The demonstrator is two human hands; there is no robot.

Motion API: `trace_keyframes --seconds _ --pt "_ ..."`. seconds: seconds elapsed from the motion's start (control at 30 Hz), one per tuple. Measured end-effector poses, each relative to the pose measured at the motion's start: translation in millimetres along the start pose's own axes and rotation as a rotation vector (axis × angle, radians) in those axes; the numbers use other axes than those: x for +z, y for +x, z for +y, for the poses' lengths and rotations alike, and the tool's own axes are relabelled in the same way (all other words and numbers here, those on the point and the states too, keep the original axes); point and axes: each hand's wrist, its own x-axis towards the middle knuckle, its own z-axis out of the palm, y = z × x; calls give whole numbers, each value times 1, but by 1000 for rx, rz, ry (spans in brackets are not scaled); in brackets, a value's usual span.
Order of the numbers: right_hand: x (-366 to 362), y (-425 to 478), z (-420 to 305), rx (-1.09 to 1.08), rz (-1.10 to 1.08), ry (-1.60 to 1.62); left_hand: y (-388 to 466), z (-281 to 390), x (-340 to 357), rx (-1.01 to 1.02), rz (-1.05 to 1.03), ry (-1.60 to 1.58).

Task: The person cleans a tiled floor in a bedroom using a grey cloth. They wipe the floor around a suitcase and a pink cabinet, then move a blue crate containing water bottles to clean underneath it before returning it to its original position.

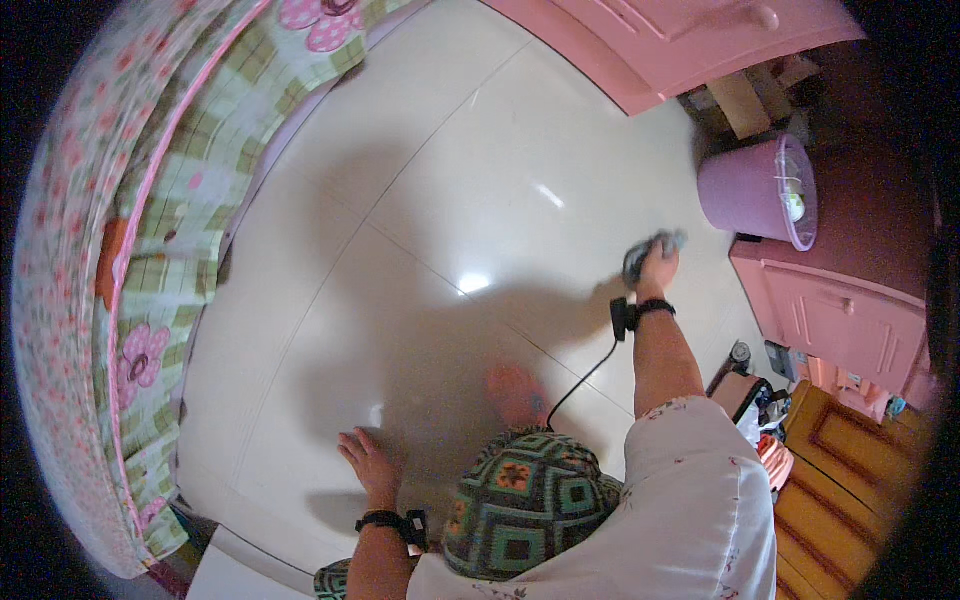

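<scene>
My right hand (pixel 658 264) is stretched out to the right, closed on a bunched grey cloth (pixel 639 259) against the pale tiled floor (pixel 450 187). The cloth is blurred, so its exact form is hard to tell. A black wrist strap with a small device and a cable sits on that wrist. My left hand (pixel 371 463) is at the lower middle, fingers apart, holding nothing, over or on the floor; contact cannot be told. Patterned fabric in green and black squares (pixel 525 502) covers my knee between the arms.
A purple bin (pixel 742 187) with a liner stands just beyond my right hand, beside a pink cabinet (pixel 825 300). Another pink cabinet (pixel 600 45) is at the top. A bed with a checked, flowered skirt (pixel 195 187) lines the left. Bags and a wooden door (pixel 840 480) are at lower right.
</scene>
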Motion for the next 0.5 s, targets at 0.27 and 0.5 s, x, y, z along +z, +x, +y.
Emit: trace_keyframes --seconds 0.27,0.5 --pt "143 -102 -254 -936 -626 103 129 134 -91 28 93 -172" --pt "114 -226 -230 -1342 -1355 558 145 174 -87 2 -64 90"
